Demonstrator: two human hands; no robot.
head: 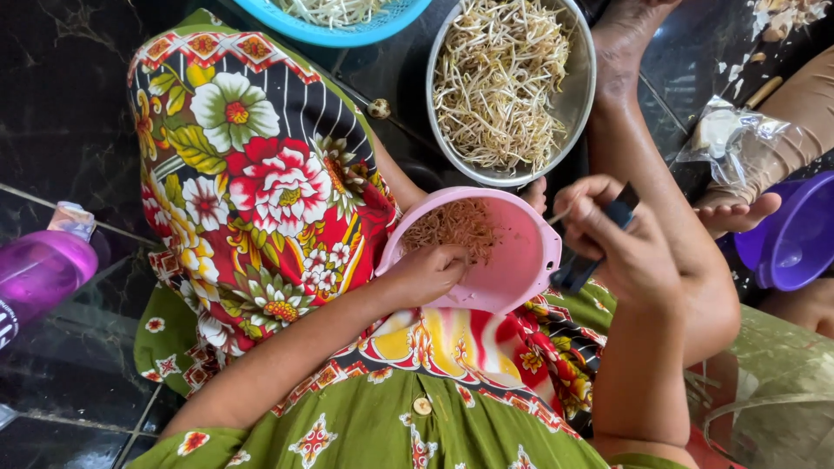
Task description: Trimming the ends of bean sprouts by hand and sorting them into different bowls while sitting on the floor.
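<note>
While the left hand (426,274) rests, fingers curled, in the brown trimmings of the pink bowl (512,260) on the lap, the right hand (621,243) pinches one sprout (560,215) and grips a dark knife (595,243). Trim close over the bowl (judgement). At 12 o'clock: steel bowl (578,95), pale sprouts; blue basket (347,35), more; purple bowl (795,234) at 3.

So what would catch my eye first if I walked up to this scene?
Probably the bright floral dress filling the left and middle, and on its lap a pink bowl of brownish trimmings, with the left hand dipped in. Just above sits a metal bowl heaped with pale bean sprouts. The right hand, right of the pink bowl, grips a dark knife handle and pinches one sprout.
</note>
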